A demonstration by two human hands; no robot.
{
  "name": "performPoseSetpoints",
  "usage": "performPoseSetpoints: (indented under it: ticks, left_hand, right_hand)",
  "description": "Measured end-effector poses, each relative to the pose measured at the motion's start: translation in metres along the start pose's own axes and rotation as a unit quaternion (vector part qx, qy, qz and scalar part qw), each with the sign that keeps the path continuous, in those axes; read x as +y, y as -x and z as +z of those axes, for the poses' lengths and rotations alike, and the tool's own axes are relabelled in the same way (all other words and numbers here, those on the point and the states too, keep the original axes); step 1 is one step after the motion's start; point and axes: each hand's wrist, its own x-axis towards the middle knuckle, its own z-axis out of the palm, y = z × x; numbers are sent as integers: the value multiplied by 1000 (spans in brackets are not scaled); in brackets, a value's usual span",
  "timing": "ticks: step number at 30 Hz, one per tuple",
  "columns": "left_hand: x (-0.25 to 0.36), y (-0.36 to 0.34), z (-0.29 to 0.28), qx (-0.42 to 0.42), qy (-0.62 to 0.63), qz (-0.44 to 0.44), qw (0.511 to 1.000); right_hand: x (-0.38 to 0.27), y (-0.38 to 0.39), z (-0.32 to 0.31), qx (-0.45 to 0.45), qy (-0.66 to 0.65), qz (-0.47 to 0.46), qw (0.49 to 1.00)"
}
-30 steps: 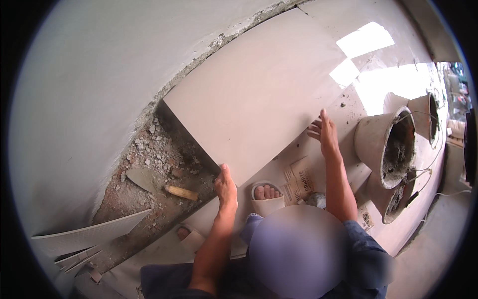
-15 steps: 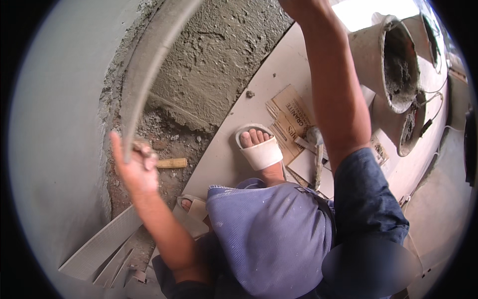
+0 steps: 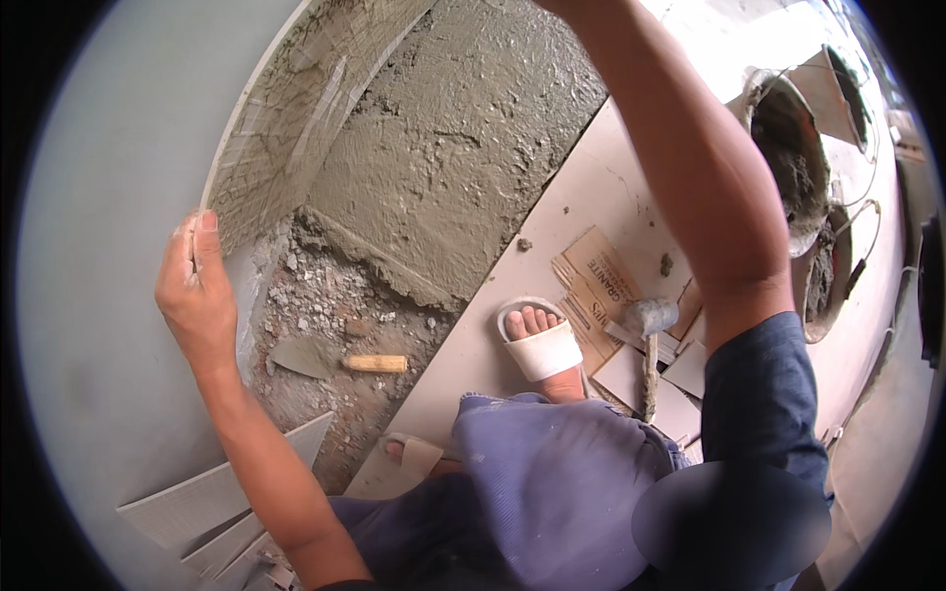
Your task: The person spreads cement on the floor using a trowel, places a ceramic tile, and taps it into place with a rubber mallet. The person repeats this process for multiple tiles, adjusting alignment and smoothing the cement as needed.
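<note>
My left hand (image 3: 202, 286) is closed on the near lower corner of a large floor tile (image 3: 286, 128), thumb on one side and fingers on the other. The tile is tilted up on edge beside the wall; its mottled face is turned toward the mortar, and its far end runs out of the picture. My right forearm (image 3: 690, 148) reaches up to the top edge, and the hand itself is out of sight. Below the tile spreads a bed of wet grey mortar (image 3: 443, 167). A trowel with a wooden handle (image 3: 375, 363) lies on the rubble nearer me.
Pale laid tiles (image 3: 463, 320) border the mortar, under my sandalled foot (image 3: 542, 340). Beyond lie flattened cardboard (image 3: 596, 286) and a mallet (image 3: 650, 320). Mortar-caked buckets (image 3: 788, 148) stand at the right. Cut tile strips (image 3: 212, 483) lean near the grey wall (image 3: 108, 295).
The tile has swung toward the wall, so its face shows. My left hand has shifted left and closed around its corner. The trowel blade has come into view.
</note>
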Motion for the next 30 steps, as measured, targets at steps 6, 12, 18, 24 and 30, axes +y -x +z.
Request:
performPoseSetpoints:
  ticks: [6,12,18,24,30]
  left_hand:
    - [-15,-12,-1,-1,-4,19,1000]
    - [-35,-22,-5,-24,-4,15,1000]
    - [-54,-30,-2,-71,17,25,997]
    - [-47,-29,-1,-48,9,31,998]
    - [-37,-23,-5,-46,35,31,998]
  right_hand:
    - [4,162,-143,282,166,-67,942]
    - [58,363,-229,518,213,127,818]
    - [123,451,-248,496,416,187,739]
    - [123,437,-217,473,379,260,752]
    - [124,426,-100,135,242,337,900]
